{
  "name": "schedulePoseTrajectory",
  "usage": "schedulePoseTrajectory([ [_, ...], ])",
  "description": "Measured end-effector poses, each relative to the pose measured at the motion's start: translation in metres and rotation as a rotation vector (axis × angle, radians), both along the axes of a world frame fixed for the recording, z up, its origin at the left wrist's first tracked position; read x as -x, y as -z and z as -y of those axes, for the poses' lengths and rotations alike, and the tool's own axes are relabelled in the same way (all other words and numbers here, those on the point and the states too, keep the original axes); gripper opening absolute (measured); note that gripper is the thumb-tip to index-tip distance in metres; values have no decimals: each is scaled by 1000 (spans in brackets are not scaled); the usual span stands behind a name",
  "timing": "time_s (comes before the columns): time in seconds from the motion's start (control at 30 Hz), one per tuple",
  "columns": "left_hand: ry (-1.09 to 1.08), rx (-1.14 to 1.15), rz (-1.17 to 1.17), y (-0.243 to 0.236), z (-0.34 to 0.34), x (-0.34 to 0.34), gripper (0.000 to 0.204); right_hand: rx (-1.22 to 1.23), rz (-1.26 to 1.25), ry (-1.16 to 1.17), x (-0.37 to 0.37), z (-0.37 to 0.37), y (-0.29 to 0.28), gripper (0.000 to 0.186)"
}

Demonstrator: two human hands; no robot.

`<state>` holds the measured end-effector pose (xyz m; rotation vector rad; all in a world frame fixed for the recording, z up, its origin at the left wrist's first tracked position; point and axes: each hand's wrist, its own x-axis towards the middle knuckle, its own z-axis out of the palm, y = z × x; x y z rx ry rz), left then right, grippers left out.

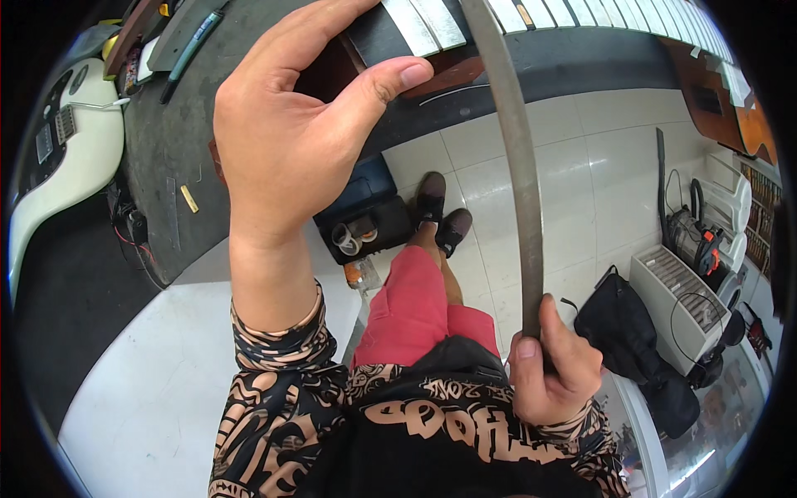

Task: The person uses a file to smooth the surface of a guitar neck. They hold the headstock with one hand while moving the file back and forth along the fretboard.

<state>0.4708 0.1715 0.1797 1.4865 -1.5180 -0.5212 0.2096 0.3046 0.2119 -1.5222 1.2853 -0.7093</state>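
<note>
My right hand (556, 365) grips the near end of a long flat grey metal bar (523, 174), shaped like a file, between thumb and fingers. The bar rises away from me past the top edge, where its far end is out of sight. My left hand (290, 141) is raised at upper left, thumb stretched out and apart from the fingers, whose tips leave the picture. The thumb is beside a row of white strips split by thin dark lines (573, 12), like a taped fretboard. Below this row lies a dark edge with a reddish-brown part (448, 79).
A white electric guitar (79, 124) is at far left. On the dark bench (149, 133) are a blue pen-like tool (195, 46) and a small yellow piece (189, 199). A white table (149, 365) stands near left. At right are a black bag (614, 315) and a white ridged box (677, 290).
</note>
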Motion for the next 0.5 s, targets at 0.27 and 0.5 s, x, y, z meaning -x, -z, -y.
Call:
schedulePoseTrajectory([
  [0.27, -16, 72, 54, -7, -4, 14, 46, 159, -1, -39, 3, -18, 12, 52],
  [0.5, -4, -31, -51, 1, 0, -1, 46, 163, -68, -88, 3, -16, -1, 55],
])
